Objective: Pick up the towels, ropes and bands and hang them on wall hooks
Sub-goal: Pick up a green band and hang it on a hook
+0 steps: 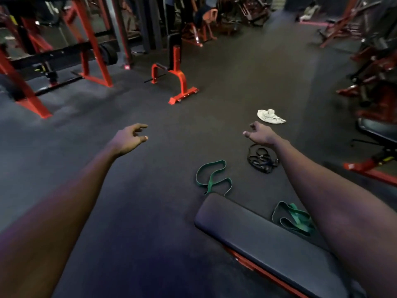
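A crumpled white towel lies on the dark gym floor, just beyond my right hand. A tangled black rope rests below that hand. One green band lies in loops at the end of the bench. A second green band lies right of the bench, partly hidden by my right forearm. My left hand is stretched out over bare floor, far left of the items. Both hands are empty with fingers loosely spread.
A black padded bench on a red frame runs from centre to lower right. Red machine frames stand at left, a red stand ahead, more red equipment at right. People sit far back. No wall hooks are visible.
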The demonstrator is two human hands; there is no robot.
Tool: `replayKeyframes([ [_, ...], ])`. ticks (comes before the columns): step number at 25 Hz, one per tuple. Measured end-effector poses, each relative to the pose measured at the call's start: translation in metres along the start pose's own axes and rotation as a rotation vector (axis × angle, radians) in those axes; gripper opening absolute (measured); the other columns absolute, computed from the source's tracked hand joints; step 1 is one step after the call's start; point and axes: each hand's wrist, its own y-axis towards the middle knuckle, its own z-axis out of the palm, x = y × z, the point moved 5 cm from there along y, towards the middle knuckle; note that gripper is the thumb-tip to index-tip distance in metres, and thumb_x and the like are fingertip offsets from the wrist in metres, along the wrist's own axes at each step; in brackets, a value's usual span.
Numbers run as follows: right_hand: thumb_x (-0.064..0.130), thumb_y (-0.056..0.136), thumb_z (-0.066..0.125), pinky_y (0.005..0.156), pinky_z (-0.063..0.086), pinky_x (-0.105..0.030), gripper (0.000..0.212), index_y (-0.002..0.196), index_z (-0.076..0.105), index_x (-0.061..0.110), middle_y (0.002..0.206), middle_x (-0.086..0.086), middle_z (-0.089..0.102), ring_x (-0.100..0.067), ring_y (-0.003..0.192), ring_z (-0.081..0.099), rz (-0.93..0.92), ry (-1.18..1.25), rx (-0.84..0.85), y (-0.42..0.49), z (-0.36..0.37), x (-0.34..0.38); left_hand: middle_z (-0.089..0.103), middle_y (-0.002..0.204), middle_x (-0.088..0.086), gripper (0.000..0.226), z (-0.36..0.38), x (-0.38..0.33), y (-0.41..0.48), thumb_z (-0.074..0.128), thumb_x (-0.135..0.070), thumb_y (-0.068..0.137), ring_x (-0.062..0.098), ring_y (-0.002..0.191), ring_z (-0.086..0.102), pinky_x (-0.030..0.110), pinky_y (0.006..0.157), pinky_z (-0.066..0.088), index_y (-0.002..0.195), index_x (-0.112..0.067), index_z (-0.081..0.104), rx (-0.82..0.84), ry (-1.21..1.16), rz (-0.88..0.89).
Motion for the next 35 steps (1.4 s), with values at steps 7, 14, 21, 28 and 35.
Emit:
replayKeyframes([
  [7, 0.042, 0.092, 0.062, 0.105, 0.039, -0.035, 0.063, 0.143, 0.043, 0.007, 0.145, -0.017, 0.05, -0.032, 0.133, 0.048, 0.204, 0.023, -0.081, 0.102, 0.036, 0.013, 0.055, 0.141, 0.007, 0.05, 0.009, 0.027, 0.2, 0.064, -0.021, 0.091, 0.022, 0.126, 0.054, 0.027, 0.102, 0.037, 0.14, -0.025, 0.052, 0.164, 0.05, 0.154],
  [14, 0.041, 0.091, 0.064, 0.1, 0.041, -0.031, 0.059, 0.138, 0.049, 0.008, 0.139, -0.014, 0.056, -0.031, 0.128, 0.052, 0.413, 0.103, -0.124, 0.198, 0.071, 0.02, 0.056, 0.139, 0.011, 0.051, 0.026, 0.035, 0.389, 0.066, -0.02, 0.088, 0.024, 0.125, 0.056, 0.029, 0.105, 0.039, 0.138, -0.025, 0.053, 0.345, 0.124, 0.251],
  [21, 0.041, 0.091, 0.063, 0.099, 0.04, -0.032, 0.061, 0.14, 0.048, 0.008, 0.142, -0.013, 0.053, -0.031, 0.131, 0.049, 0.558, 0.233, -0.104, 0.328, 0.114, 0.0, 0.057, 0.139, 0.008, 0.051, 0.097, 0.018, 0.571, 0.066, -0.025, 0.087, 0.02, 0.128, 0.054, 0.035, 0.111, 0.04, 0.137, -0.031, 0.053, 0.556, 0.216, 0.302],
  [28, 0.039, 0.092, 0.062, 0.1, 0.043, -0.036, 0.06, 0.14, 0.047, 0.005, 0.142, -0.018, 0.051, -0.034, 0.129, 0.05, 0.73, 0.259, -0.054, 0.415, 0.132, -0.015, 0.051, 0.145, 0.005, 0.051, 0.164, -0.008, 0.708, 0.062, -0.025, 0.092, 0.024, 0.134, 0.048, 0.037, 0.111, 0.036, 0.141, -0.028, 0.049, 0.709, 0.252, 0.345],
  [35, 0.038, 0.094, 0.061, 0.099, 0.043, -0.036, 0.059, 0.142, 0.045, 0.007, 0.143, -0.016, 0.05, -0.033, 0.128, 0.051, 0.973, 0.366, -0.123, 0.49, 0.163, -0.027, 0.054, 0.142, 0.008, 0.048, 0.255, -0.058, 0.853, 0.063, -0.02, 0.092, 0.022, 0.132, 0.05, 0.029, 0.105, 0.037, 0.139, -0.025, 0.052, 0.936, 0.295, 0.515],
])
